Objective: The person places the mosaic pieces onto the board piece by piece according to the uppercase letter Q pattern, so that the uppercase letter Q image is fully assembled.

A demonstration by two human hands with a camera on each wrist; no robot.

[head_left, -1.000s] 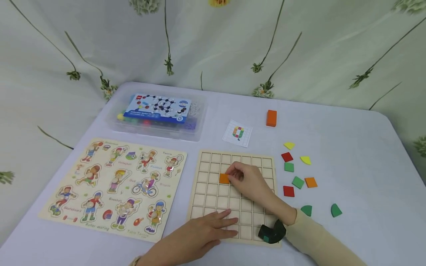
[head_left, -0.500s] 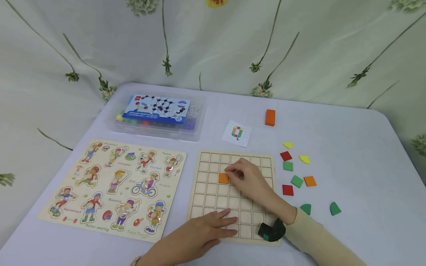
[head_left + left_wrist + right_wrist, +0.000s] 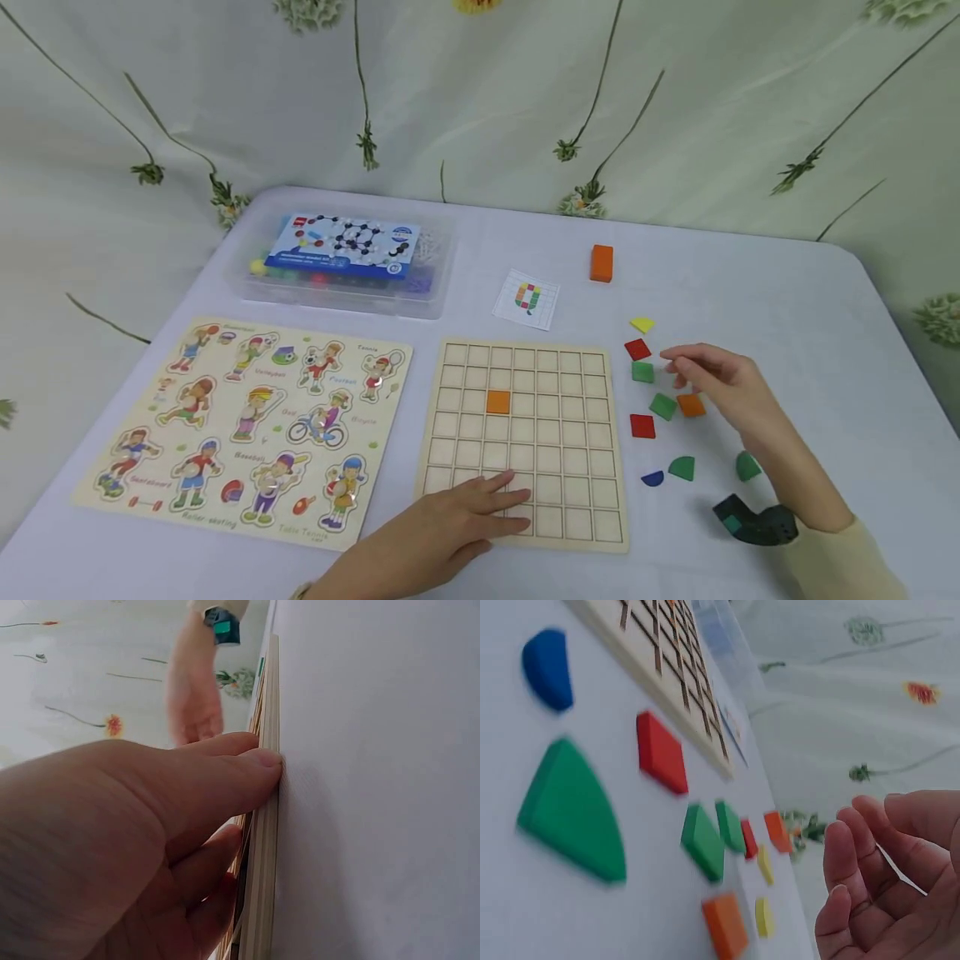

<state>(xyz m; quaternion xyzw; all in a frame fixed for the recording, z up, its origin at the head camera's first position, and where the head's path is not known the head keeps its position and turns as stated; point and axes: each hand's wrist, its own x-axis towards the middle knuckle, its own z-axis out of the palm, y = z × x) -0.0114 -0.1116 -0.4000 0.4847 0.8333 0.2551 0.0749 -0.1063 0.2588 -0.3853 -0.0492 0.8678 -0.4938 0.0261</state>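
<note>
My left hand [image 3: 459, 527] rests on the near edge of the wooden grid board [image 3: 561, 463], fingers spread over its cells. In the left wrist view the thumb [image 3: 251, 776] lies against the board's side edge. One orange square tile [image 3: 498, 402] sits in a cell of the grid. Off the board to the right, my right hand [image 3: 723, 385] hovers over loose tiles with its fingers loosely bent and nothing held. Near it are an orange square tile [image 3: 691, 406], green square tiles [image 3: 663, 407], a red square tile [image 3: 642, 426] and yellow quarter-round tiles [image 3: 764, 918], one hidden from the head view.
Green quarter-round tiles [image 3: 682, 468] and a blue half-round tile [image 3: 652, 479] lie nearer. A pattern card [image 3: 527, 299] and an orange block [image 3: 602, 263] are behind the board. To the left are a sports picture puzzle [image 3: 240, 433] and a clear plastic box [image 3: 345, 296].
My right hand has let go of the orange tile in the grid and moved right, over the loose tiles. A blue half-round tile has come into sight. My left hand stays on the board.
</note>
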